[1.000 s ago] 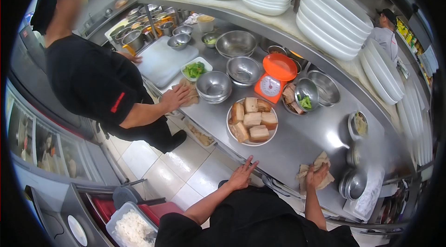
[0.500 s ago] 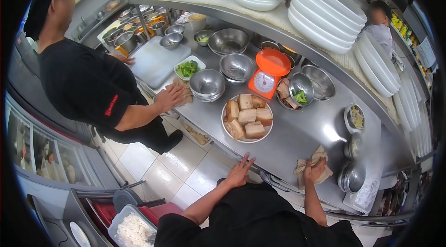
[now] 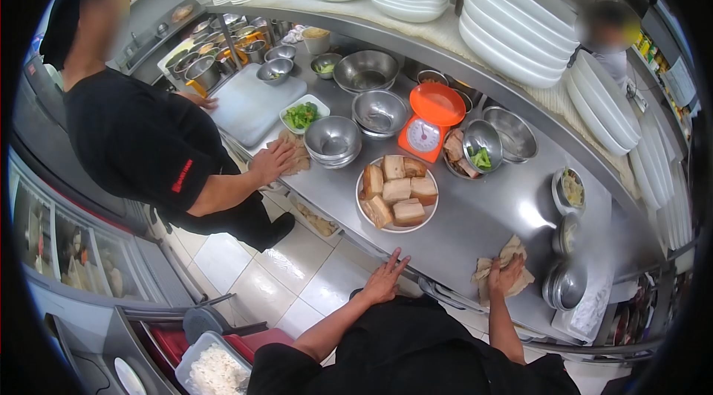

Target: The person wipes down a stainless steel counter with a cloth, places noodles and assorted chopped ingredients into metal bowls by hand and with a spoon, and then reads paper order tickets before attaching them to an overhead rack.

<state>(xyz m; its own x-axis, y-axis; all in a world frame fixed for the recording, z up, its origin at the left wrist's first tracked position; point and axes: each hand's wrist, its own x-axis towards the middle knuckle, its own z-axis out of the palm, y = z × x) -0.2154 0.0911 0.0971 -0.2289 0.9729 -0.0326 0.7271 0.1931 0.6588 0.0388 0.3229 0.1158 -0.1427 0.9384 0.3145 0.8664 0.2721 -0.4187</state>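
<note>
Okay, so the right hand is lying on a crumpled tan cloth, fingers a bit apart and pressed over it rather than closed around it. The left hand looks empty, fingers spread, a couple of them reaching the near edge of the steel counter at lower center. Can't tell if it's putting any weight there.

The cloth's on the counter in the lower right of the frame, just left of the stacked metal bowls. It's bunched up, so no real front to it, but the long way runs roughly lower left to upper right, with the loose end sticking out past the fingers toward the top.

Compared with a second ago, the camera view has shifted slightly, but both hands are basically in the same spots and the cloth looks about the same. The bowl of meat blocks is still near center, close to the orange scale.
</note>
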